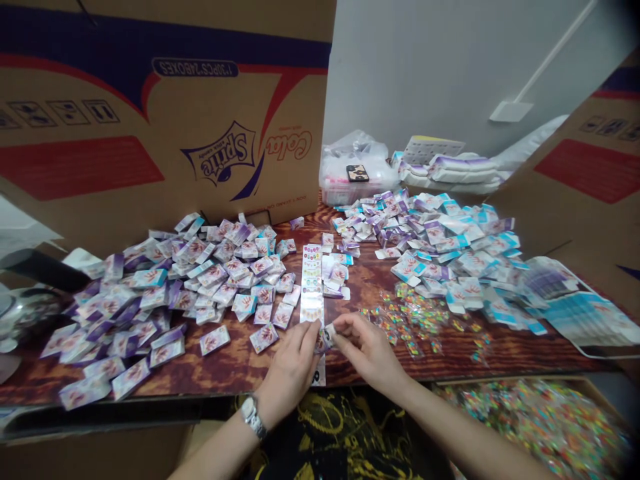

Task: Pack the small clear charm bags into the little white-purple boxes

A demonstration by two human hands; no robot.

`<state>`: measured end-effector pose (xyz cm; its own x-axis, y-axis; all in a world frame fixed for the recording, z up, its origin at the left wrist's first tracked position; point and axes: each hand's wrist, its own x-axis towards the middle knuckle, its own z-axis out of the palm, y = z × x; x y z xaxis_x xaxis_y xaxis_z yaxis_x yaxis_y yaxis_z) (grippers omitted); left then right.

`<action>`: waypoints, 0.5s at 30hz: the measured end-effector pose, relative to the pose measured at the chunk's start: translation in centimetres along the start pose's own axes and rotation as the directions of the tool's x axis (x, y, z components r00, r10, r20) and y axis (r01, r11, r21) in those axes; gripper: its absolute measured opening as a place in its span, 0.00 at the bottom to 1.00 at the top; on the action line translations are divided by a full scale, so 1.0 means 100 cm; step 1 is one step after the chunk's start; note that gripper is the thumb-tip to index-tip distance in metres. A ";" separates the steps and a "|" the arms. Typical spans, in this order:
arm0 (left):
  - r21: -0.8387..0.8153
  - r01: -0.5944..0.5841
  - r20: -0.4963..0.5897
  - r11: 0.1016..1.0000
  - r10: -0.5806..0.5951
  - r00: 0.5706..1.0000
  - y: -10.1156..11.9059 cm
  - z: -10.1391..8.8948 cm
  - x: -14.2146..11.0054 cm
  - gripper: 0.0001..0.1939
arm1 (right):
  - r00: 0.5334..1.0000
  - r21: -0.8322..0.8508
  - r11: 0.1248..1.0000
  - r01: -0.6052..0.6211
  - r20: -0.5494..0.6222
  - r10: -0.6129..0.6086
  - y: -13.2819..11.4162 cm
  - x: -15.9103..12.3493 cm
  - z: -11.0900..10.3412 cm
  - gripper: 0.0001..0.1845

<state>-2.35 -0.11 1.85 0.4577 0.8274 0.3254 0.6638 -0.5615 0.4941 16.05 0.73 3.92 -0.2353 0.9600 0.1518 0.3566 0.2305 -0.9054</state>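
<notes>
Left hand (287, 365) and right hand (369, 350) pinch a small folded card (325, 337) beside a sticker strip (313, 283). Purple-and-white flat cartons (213, 275) lie heaped at 10 o'clock.

bright, even indoor light, soft and diffuse, no lamp in frame. white wall (425, 67) palest area. glare on glossy worktop (240, 367) and on foil candy packets (535, 427). soft dark shadow along base of cardboard carton (100, 160). strong wide-angle bowing toward frame edges; corners darken, lower right corner blurred. left hand (290, 373) and right hand (370, 350) fairly sharp.
</notes>
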 end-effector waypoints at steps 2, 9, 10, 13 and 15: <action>-0.002 -0.002 0.002 1.000 0.002 1.000 0.001 0.000 0.001 0.28 | 1.000 -0.009 1.000 0.005 -0.022 -0.006 -0.001 0.001 0.003 0.06; -0.044 0.032 -0.045 0.998 -0.034 0.998 0.001 0.002 0.000 0.28 | 0.987 -0.201 0.973 0.116 -0.086 -0.135 -0.012 -0.004 0.009 0.07; -0.050 0.033 -0.052 0.998 -0.036 0.998 0.001 0.002 0.000 0.28 | 0.985 -0.211 0.968 0.135 -0.076 -0.154 -0.012 -0.004 0.009 0.07; -0.029 0.024 -0.061 0.999 -0.026 0.998 0.001 0.003 -0.001 0.28 | 0.993 -0.151 0.984 0.089 -0.058 -0.099 -0.010 -0.002 0.006 0.07; 0.008 0.008 -0.061 1.000 -0.008 0.998 0.002 0.004 -0.001 0.28 | 0.999 -0.053 0.999 -0.007 -0.045 0.005 -0.007 0.002 0.004 0.09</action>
<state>-2.07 -0.27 1.62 0.4153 0.8308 0.3705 0.6724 -0.5546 0.4901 15.42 0.69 4.39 -0.1928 0.9673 0.1649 0.4061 0.2316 -0.8840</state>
